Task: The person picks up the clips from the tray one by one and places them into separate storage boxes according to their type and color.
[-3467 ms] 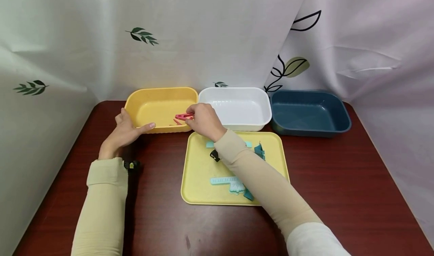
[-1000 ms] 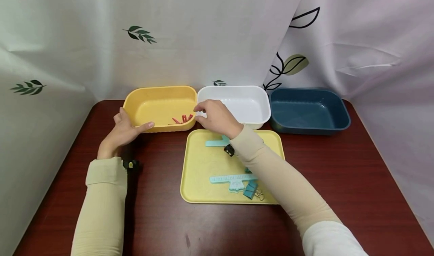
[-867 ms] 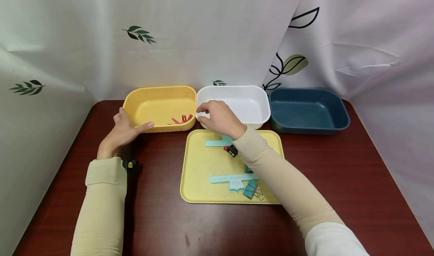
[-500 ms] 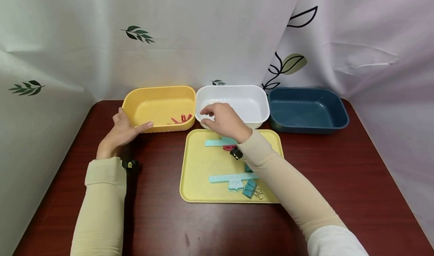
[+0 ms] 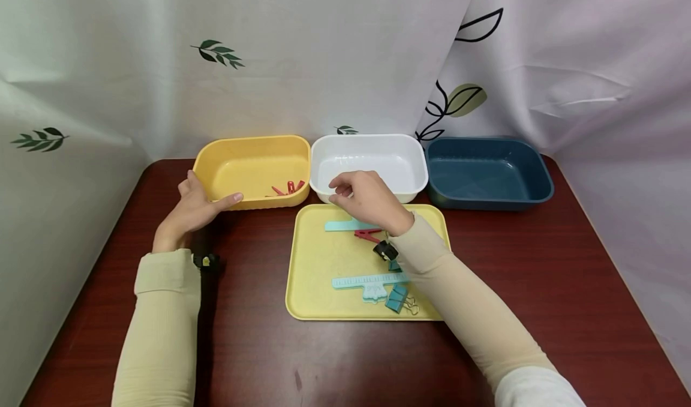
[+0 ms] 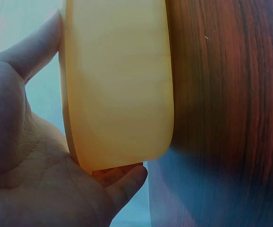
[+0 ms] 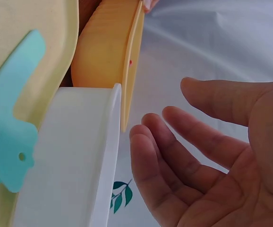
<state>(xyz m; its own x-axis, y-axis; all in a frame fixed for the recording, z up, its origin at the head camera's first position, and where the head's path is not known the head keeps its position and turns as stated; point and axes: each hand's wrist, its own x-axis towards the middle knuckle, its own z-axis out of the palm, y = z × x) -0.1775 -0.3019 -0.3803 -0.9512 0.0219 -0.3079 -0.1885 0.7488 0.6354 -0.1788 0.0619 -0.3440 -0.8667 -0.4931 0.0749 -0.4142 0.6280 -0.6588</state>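
Head view: a dark red wood-grained worktop point(image 5: 248, 299) runs back to pale cloth point(image 5: 302, 53) hung on three sides, printed with leaves. Along its far edge stand a yellow bin point(image 5: 254, 149) at the left, a white bin point(image 5: 372, 145) and a blue bin point(image 5: 488, 204). The left hand point(image 5: 194, 210) holds the yellow bin's near-left corner, thumb on the rim, fingers around the end; red clips point(image 5: 291, 187) lie inside. The right hand point(image 5: 372, 199), fingers loosely bent, thumb apart, holding nothing, hovers by the white bin's front rim. Before it, a yellow tray point(image 5: 313, 263) carries more clips point(image 5: 396, 299).
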